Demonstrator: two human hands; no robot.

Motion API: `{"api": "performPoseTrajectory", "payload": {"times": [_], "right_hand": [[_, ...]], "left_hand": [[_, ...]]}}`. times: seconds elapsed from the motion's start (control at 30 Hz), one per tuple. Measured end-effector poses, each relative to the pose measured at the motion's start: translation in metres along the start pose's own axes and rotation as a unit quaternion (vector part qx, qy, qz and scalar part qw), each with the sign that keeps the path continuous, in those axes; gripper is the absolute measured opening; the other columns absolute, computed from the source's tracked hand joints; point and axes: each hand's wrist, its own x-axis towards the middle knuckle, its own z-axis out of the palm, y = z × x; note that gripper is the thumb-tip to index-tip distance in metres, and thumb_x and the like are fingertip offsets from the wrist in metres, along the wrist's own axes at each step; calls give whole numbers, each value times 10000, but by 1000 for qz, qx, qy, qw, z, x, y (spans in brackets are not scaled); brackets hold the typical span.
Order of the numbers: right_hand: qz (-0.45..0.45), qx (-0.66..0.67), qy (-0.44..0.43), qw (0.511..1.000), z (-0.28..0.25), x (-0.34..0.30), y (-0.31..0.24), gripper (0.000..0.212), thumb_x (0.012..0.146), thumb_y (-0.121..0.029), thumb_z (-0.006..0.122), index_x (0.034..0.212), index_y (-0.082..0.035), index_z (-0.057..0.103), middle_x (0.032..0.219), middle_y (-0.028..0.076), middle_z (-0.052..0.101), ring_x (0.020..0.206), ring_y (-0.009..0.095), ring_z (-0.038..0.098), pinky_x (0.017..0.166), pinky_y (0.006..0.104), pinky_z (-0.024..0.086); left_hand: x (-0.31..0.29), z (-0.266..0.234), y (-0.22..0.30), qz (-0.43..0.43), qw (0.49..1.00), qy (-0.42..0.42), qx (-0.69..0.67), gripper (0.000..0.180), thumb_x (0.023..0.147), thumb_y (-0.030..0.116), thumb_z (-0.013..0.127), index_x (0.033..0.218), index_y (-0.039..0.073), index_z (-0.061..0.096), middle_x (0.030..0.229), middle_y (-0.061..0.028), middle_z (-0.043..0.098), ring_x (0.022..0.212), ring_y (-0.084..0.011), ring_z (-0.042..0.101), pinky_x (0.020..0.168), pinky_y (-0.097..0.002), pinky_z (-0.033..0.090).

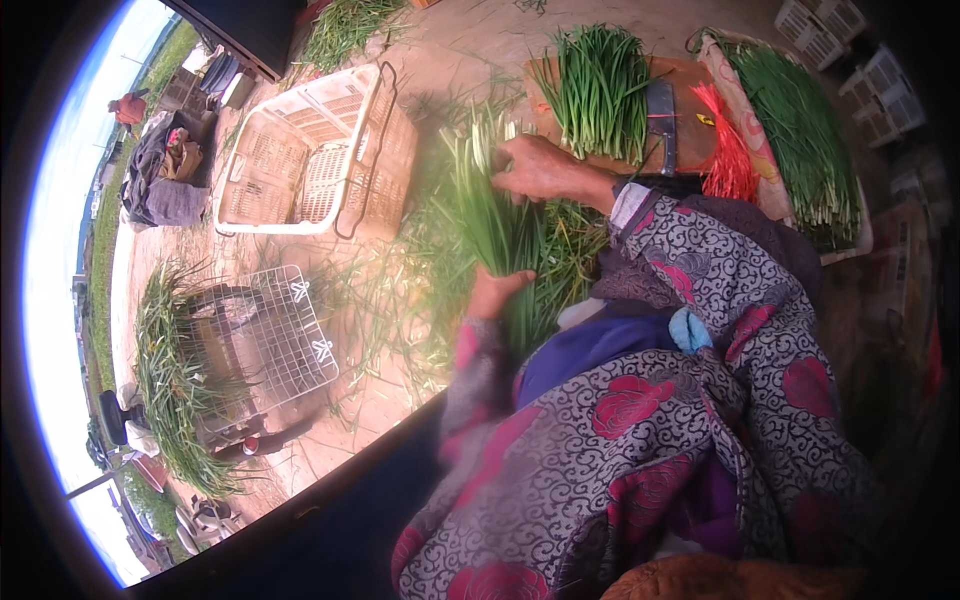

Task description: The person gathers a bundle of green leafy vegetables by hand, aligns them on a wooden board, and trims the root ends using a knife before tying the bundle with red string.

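Step in hand, judged: cleaning chive bunch, left of brown board, nearer me. My left hand clenched round its green length; right hand at pale stem ends, pinch unconfirmed. Next move likely calls for steady left grip, right stripping.

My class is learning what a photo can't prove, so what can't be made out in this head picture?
Left hand: head view, most fingers hidden behind the held green bunch.
Brown thing: head view, cut off by the lower edge.
Distant figure: head view, too small for detail.
White crates, upper right: head view, partly lost at the dark lens rim.
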Motion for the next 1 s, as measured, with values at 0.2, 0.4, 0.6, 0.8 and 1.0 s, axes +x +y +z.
{"api": "performPoseTrajectory", "payload": {"times": [0.2, 0.4, 0.6, 0.8, 1.0], "right_hand": [[51, 127, 21, 990, 13, -3, 27, 227, 818, -169, 669, 862, 53, 665, 632, 93, 680, 499, 129, 615, 468, 321, 480], [-13, -37, 47, 998, 27, -2, 15, 231, 824, -152, 652, 876, 73, 663, 635, 169, 685, 560, 240, 682, 576, 393, 533], [59, 215, -55, 973, 8, -16, 25, 203, 876, -223, 707, 827, -43, 628, 650, -12, 549, 456, 46, 408, 408, 229, 303], [6, 619, -141, 773, -16, -34, 35, 70, 956, -127, 606, 912, -81, 635, 572, -69, 421, 455, 44, 361, 421, 236, 242], [-223, 712, -158, 647, -99, -72, -4, 158, 1036, -156, 485, 1052, -6, 534, 572, -79, 447, 435, 28, 396, 464, 225, 294]], "left_hand": [[-11, 0, 10, -99, 994, 38, -35, 460, 758, -48, 736, 1194, -51, 587, 995, -161, 706, 794, -265, 717, 708, -378, 612], [-12, 11, 7, -97, 995, 25, -17, 544, 748, -36, 762, 1238, -39, 526, 1007, -169, 697, 808, -277, 713, 712, -384, 612], [-21, 7, 6, -78, 993, 26, -86, 590, 730, 17, 798, 1250, -36, 525, 1032, -152, 702, 849, -255, 708, 784, -384, 597], [-25, 4, 7, -83, 994, 30, -62, 583, 714, 27, 797, 1244, -22, 558, 1053, -128, 707, 900, -221, 699, 842, -354, 568], [-12, -12, -9, -36, 998, 6, -50, 469, 729, 32, 768, 1169, 1, 609, 970, -88, 713, 817, -202, 697, 765, -329, 583]]}}
